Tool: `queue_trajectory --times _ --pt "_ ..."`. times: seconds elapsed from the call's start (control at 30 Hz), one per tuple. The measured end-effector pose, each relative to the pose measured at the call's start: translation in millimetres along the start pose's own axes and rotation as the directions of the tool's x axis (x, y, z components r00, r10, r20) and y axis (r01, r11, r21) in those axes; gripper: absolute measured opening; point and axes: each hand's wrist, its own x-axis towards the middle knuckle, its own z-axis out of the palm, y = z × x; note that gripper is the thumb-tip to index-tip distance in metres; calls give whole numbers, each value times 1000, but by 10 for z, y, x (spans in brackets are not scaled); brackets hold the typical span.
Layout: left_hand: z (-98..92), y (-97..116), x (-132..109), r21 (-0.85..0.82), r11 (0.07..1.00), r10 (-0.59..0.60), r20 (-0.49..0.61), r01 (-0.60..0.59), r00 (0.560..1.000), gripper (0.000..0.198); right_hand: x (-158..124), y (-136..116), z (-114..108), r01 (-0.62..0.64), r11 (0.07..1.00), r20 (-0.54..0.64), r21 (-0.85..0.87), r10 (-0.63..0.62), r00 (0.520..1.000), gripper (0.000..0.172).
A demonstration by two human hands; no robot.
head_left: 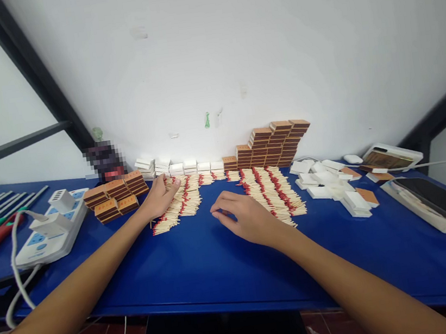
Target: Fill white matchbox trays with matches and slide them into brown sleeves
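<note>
Rows of red-tipped matches lie on the blue table (203,263). My left hand (161,198) rests on the left pile of matches (182,202), fingers stretched flat over it, beside a small stack of brown matchboxes (117,197). My right hand (242,216) sits on the table between the two piles, fingers curled down with the tips touching the surface; nothing shows in it. The right pile of matches (273,193) lies just beyond its knuckles.
A tall stack of brown matchboxes (271,145) and white inner trays (176,167) line the wall. Loose white trays (332,183) lie at right, with a phone (390,157) and a dark tablet (445,201). A power strip (52,228) and cables sit at left.
</note>
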Motion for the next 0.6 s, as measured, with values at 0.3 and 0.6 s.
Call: queue_trajectory --times 0.3,0.6 --pt "7 40 18 -14 1000 13 1 -13 1000 77 5 -9 -11 -2 1000 12 -5 2 1000 16" --pt "-235 -67 -135 -98 995 -1 -1 1 1000 90 -8 -12 -17 5 1000 11 0 -5 1000 17"
